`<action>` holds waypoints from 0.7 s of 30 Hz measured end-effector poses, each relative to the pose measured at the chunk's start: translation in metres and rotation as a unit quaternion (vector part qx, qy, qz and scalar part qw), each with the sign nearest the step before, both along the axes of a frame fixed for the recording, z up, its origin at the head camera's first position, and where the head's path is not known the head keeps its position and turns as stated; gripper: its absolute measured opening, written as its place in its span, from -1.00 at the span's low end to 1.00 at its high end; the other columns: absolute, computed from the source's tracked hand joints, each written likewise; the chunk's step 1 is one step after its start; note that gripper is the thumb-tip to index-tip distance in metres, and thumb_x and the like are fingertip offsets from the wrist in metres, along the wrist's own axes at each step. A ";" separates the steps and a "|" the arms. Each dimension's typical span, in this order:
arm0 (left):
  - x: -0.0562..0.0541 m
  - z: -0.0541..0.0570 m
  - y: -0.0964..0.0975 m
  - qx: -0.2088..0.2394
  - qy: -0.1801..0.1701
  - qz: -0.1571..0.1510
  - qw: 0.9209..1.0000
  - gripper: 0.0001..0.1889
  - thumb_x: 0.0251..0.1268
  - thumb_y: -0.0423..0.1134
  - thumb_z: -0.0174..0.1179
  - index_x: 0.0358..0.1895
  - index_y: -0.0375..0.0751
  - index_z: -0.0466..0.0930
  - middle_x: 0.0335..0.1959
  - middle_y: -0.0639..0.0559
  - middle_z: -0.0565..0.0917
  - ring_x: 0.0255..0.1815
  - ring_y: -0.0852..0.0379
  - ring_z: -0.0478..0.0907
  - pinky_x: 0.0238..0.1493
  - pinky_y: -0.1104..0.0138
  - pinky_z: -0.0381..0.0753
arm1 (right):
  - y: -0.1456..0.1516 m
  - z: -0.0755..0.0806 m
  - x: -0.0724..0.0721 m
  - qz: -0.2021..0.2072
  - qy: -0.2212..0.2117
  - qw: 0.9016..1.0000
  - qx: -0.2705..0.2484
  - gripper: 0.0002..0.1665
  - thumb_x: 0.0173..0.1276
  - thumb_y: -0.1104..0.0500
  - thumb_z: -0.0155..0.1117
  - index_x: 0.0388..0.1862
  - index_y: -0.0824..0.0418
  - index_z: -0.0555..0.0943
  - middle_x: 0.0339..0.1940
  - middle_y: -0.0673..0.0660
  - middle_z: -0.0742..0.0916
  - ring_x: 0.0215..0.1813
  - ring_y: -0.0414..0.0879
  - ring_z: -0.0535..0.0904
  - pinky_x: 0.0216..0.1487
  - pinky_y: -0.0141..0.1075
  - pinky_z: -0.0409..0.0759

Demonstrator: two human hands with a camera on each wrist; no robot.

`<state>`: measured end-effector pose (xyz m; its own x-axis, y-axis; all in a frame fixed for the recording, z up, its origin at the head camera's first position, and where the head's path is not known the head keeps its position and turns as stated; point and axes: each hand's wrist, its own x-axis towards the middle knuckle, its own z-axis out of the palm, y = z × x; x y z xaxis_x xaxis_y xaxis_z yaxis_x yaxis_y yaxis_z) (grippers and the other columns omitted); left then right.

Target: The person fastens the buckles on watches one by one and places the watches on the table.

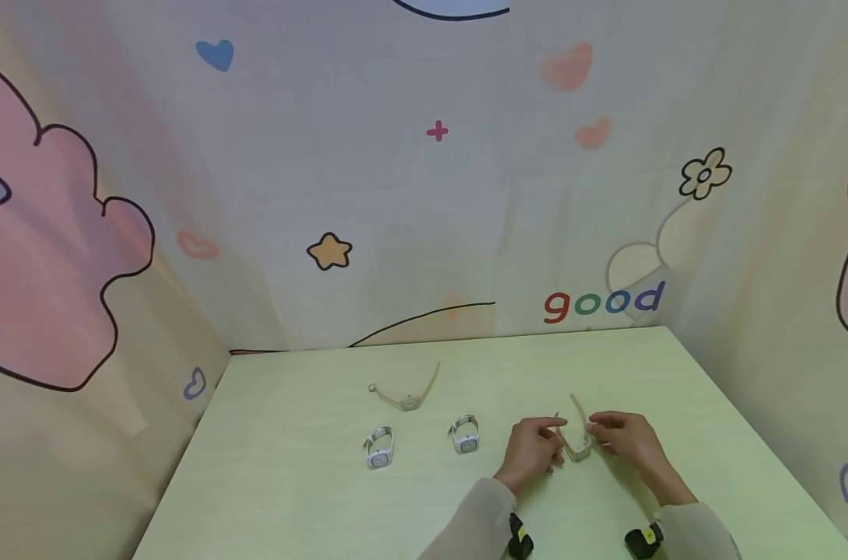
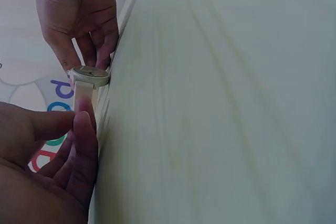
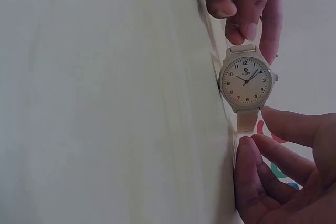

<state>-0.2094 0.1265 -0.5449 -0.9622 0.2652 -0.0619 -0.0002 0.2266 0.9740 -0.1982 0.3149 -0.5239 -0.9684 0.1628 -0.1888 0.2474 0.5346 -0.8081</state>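
A white wristwatch [image 1: 579, 451] with an open strap is held just above or on the table, its dial facing the person. My left hand [image 1: 532, 451] pinches one strap half; in the left wrist view its thumb and finger [image 2: 84, 135] meet at the strap below the case. On the other side my right hand [image 1: 630, 442] holds the second strap half close to the case. The right wrist view shows the round dial [image 3: 245, 82] with black numerals, and the thumb of the right hand [image 3: 294, 156] at the case's edge. Part of the strap is hidden by fingers.
Two white watches with looped straps, one left [image 1: 379, 451] and one nearer the middle [image 1: 466, 435], stand on the pale table [image 1: 291, 505]. Behind them another watch [image 1: 410, 403] lies with its strap open. A printed cloth backdrop [image 1: 396, 194] encloses the table's back and sides.
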 end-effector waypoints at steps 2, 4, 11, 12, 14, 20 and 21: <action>0.000 0.001 0.000 -0.015 0.004 -0.012 1.000 -0.67 0.23 -0.52 0.19 -0.03 -0.12 0.74 -0.59 0.08 0.64 -0.75 0.29 0.47 -0.76 0.52 0.39 | 0.000 0.001 0.000 0.000 -0.002 1.000 0.001 -0.50 0.38 0.06 0.31 0.12 0.40 0.60 0.07 0.37 0.70 -0.19 -0.17 0.68 -0.19 -0.25 0.69; 0.000 0.001 0.000 -0.026 0.012 -0.018 0.999 -0.71 0.21 -0.52 0.19 -0.08 -0.16 0.75 -0.62 0.08 0.64 -0.76 0.30 0.48 -0.76 0.52 0.39 | 0.000 0.002 0.000 -0.001 -0.002 1.000 0.002 -0.51 0.37 0.06 0.32 0.10 0.41 0.61 0.05 0.36 0.71 -0.19 -0.17 0.68 -0.19 -0.24 0.69; 0.002 0.003 0.000 -0.013 -0.004 0.000 1.000 -0.87 0.15 -0.54 0.26 -0.29 -0.30 0.72 -0.64 0.03 0.66 -0.72 0.25 0.56 -0.73 0.49 0.48 | -0.001 0.004 0.000 -0.004 -0.005 1.000 0.015 -0.55 0.34 0.09 0.33 0.04 0.42 0.64 -0.03 0.34 0.73 -0.25 -0.18 0.67 -0.25 -0.26 0.68; 0.002 0.003 -0.001 -0.010 -0.010 0.004 1.000 -0.88 0.15 -0.54 0.26 -0.31 -0.30 0.72 -0.64 0.03 0.66 -0.72 0.24 0.56 -0.72 0.48 0.49 | -0.001 0.004 0.000 -0.004 -0.004 1.000 0.020 -0.56 0.34 0.10 0.33 0.03 0.42 0.64 -0.05 0.33 0.74 -0.27 -0.18 0.67 -0.27 -0.27 0.67; 0.003 0.004 -0.001 -0.005 -0.019 0.010 1.000 -0.90 0.14 -0.54 0.28 -0.34 -0.31 0.71 -0.64 0.03 0.65 -0.70 0.22 0.56 -0.71 0.47 0.52 | -0.002 0.004 0.000 -0.005 -0.003 0.999 0.032 -0.58 0.34 0.11 0.32 0.01 0.42 0.66 -0.14 0.28 0.76 -0.30 -0.18 0.65 -0.31 -0.29 0.63; 0.004 0.005 -0.002 -0.018 -0.016 0.013 1.000 -0.91 0.14 -0.55 0.28 -0.36 -0.32 0.70 -0.65 0.01 0.64 -0.72 0.23 0.53 -0.72 0.46 0.51 | -0.002 0.004 0.000 -0.004 -0.004 0.997 0.073 -0.64 0.33 0.10 0.29 -0.11 0.39 0.71 -0.45 0.03 0.73 -0.37 -0.16 0.51 -0.38 -0.32 0.45; 0.004 0.005 -0.002 -0.019 -0.015 0.014 1.000 -0.91 0.14 -0.55 0.28 -0.36 -0.32 0.70 -0.65 0.01 0.64 -0.73 0.24 0.53 -0.72 0.46 0.51 | -0.002 0.004 0.000 -0.002 -0.004 0.997 0.075 -0.64 0.33 0.09 0.28 -0.12 0.39 0.71 -0.45 0.02 0.73 -0.37 -0.16 0.51 -0.37 -0.32 0.45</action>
